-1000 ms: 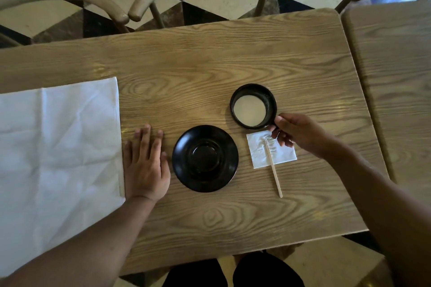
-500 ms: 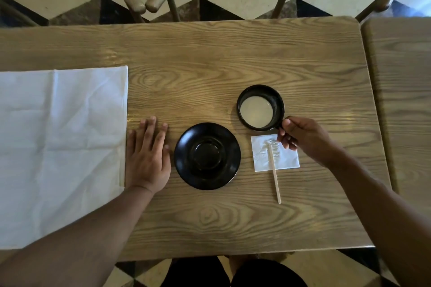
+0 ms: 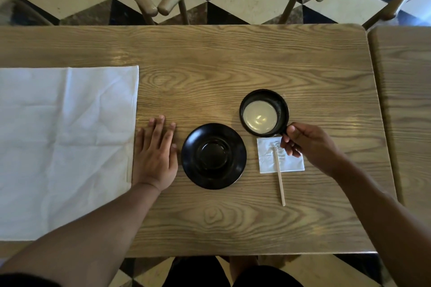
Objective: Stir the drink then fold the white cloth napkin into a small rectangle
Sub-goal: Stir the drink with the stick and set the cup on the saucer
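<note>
Right hand [image 3: 310, 144] grip pinches cup [image 3: 264, 112] handle — stirrer [image 3: 279, 177] just below.

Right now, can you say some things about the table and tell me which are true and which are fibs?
1. The cup sits on the saucer. False: it stands on the table beside it.
2. The right hand is at the cup's handle. True.
3. The stick is in the drink. False: it lies partly on the small napkin.
4. The left hand lies flat on the table. True.
5. The cloth is folded small. False: it lies spread out.
</note>
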{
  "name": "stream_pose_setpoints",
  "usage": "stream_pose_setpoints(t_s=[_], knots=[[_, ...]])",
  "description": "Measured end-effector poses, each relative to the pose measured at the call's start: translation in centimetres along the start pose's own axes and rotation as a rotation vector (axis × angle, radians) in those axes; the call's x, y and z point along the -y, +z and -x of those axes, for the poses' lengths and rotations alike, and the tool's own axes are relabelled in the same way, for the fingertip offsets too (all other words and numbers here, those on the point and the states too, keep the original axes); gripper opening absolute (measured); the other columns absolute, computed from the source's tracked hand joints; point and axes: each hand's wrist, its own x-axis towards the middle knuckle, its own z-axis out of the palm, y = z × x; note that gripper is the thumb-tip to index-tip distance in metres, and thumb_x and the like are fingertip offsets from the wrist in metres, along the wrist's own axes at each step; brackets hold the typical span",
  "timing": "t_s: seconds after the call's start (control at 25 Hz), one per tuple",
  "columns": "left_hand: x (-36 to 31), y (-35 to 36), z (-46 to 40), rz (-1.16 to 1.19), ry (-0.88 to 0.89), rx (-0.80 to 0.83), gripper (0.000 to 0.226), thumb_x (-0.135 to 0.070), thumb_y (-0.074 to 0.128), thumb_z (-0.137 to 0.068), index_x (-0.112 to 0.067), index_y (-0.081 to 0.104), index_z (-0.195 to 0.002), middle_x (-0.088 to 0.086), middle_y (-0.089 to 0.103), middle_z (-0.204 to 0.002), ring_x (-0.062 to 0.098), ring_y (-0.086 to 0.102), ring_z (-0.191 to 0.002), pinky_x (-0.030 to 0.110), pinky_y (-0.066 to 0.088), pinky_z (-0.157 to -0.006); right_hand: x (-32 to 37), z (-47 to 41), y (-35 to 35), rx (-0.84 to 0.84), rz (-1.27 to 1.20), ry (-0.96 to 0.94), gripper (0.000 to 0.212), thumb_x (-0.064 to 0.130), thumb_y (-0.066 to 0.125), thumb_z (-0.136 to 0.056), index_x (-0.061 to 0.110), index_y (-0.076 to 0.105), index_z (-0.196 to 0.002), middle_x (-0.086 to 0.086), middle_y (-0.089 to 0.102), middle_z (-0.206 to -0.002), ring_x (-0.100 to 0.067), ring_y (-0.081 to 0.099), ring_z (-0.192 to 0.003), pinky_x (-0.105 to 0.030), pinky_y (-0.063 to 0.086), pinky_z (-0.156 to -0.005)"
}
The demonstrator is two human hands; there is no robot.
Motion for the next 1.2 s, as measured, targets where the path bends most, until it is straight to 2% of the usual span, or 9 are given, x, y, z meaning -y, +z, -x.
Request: stream_pose_setpoints(t_s=[0.24,0.44,0.6,0.72,0.84,1.08,1.2], knots=[[0.3,0.3,0.1,-0.004,0.013,0.001,0.055,-0.03,0.032,-0.104,-0.015,0.041,-0.156,0.014,0.029,-0.169,0.034,0.022,-0.158,0.06,0.02,-0.126,1.4,1.5,2.6,0.085,-0.036,-0.031,0.032,0.005,0.039,-0.106,-0.003,0.057,-0.081,-0.019,0.062,-0.073,-0.013,0.055,-0.054,-0.023,0.039,-0.049],[0.2,0.1,0.1,-0.002,0.005,0.012,0.056,-0.03,0.032,-0.103,-0.014,0.043,-0.156,0.015,0.03,-0.169,0.035,0.022,-0.158,0.059,0.019,-0.126,1.0,2.7,5.5,0.218,-0.051,0.013,0.032,0.026,0.045,-0.097,0.001,0.056,-0.08,-0.001,0.062,-0.064,-0.009,0.053,-0.053,-0.022,0.036,-0.05],[0.2,0.0,0.1,-0.001,0.003,0.025,0.056,-0.03,0.031,-0.104,-0.014,0.042,-0.156,0.015,0.029,-0.169,0.035,0.022,-0.159,0.059,0.018,-0.127,0.4,2.9,6.7,0.267,0.059,0.063,0.033,0.032,0.048,-0.099,0.007,0.059,-0.079,-0.007,0.061,-0.067,-0.013,0.051,-0.056,-0.026,0.039,-0.055],[0.2,0.2,0.1,0.004,0.014,0.01,0.056,-0.029,0.033,-0.104,-0.014,0.042,-0.156,0.015,0.029,-0.169,0.036,0.022,-0.158,0.059,0.019,-0.126,0.0,3.0,7.1,0.29,0.164,0.074,0.034,0.025,0.047,-0.106,0.013,0.061,-0.078,-0.007,0.061,-0.064,-0.016,0.047,-0.056,-0.03,0.039,-0.058],[0.3,0.4,0.1,0.008,0.018,-0.005,0.055,-0.028,0.035,-0.103,-0.015,0.042,-0.156,0.015,0.03,-0.169,0.036,0.023,-0.158,0.059,0.019,-0.126,0.0,2.9,7.4,0.314,0.205,0.076,0.035,0.025,0.047,-0.108,0.02,0.062,-0.076,-0.004,0.061,-0.063,-0.015,0.046,-0.057,-0.028,0.039,-0.058],[0.4,0.7,0.0,0.006,0.024,-0.014,0.055,-0.029,0.035,-0.102,-0.016,0.041,-0.156,0.014,0.029,-0.169,0.036,0.024,-0.157,0.059,0.019,-0.126,-0.4,2.2,7.7,0.323,0.24,0.095,0.034,0.027,0.049,-0.107,0.019,0.062,-0.077,-0.016,0.063,-0.069,-0.021,0.051,-0.062,-0.029,0.041,-0.059],[0.5,0.8,0.1,0.012,0.02,-0.013,0.056,-0.029,0.036,-0.102,-0.016,0.041,-0.156,0.014,0.029,-0.169,0.036,0.023,-0.158,0.059,0.018,-0.127,-0.5,1.9,7.8,0.33,0.244,0.095,0.032,0.035,0.049,-0.103,0.022,0.062,-0.076,-0.005,0.062,-0.066,-0.015,0.051,-0.061,-0.025,0.042,-0.058]])
